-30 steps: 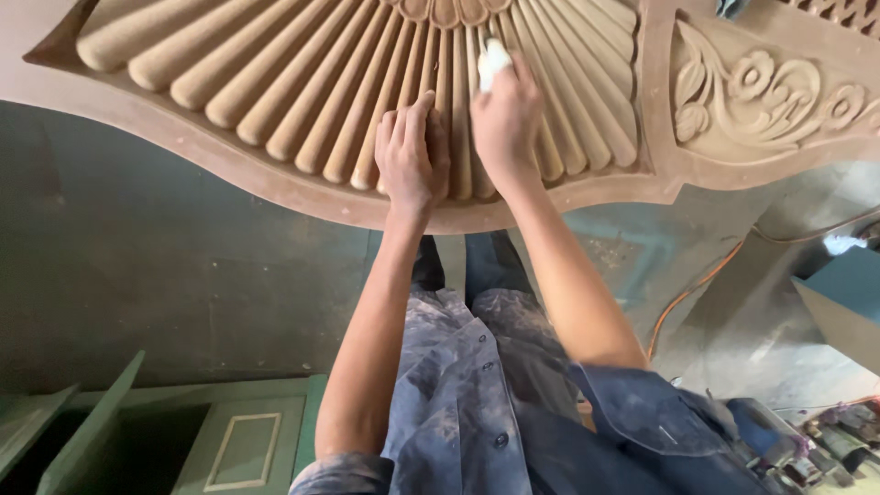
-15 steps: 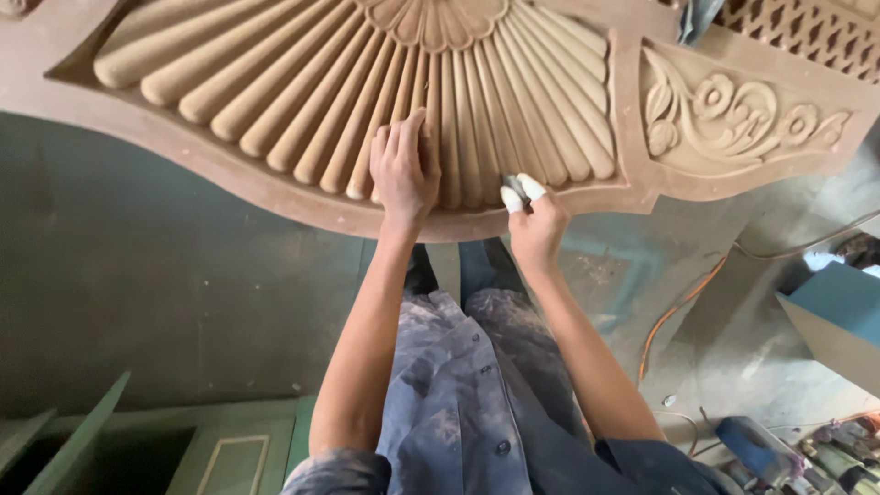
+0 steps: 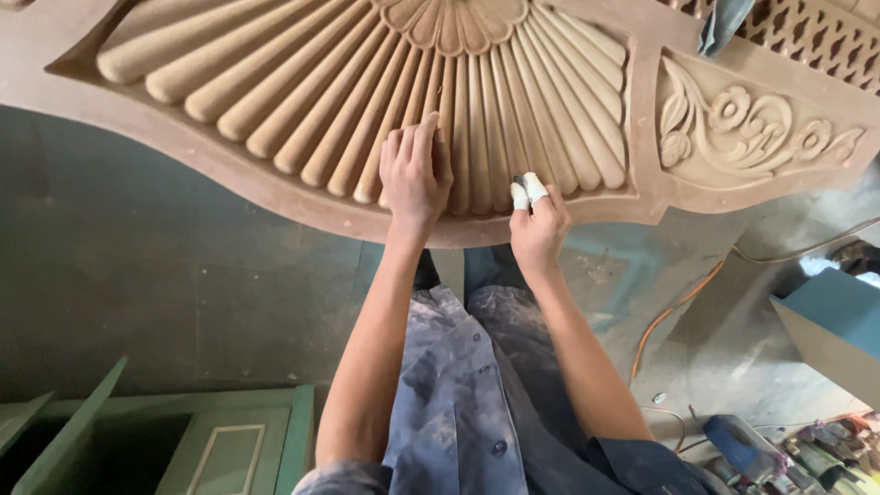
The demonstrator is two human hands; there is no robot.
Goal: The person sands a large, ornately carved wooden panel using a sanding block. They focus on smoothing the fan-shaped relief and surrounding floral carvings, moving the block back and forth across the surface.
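The left hand lay flat and open on the carved wooden panel spanning the frame's top, while the right hand, fingertips taped, pinched a small abrasive piece low in the fan's flutes, whose surfaces looked largely smooth already.

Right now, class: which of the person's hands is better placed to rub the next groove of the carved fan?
Probably the right hand: its taped fingertips pinch something small against the grooves near the carved wooden panel's lower edge. The left hand lies flat on the ribs, apparently only steadying.
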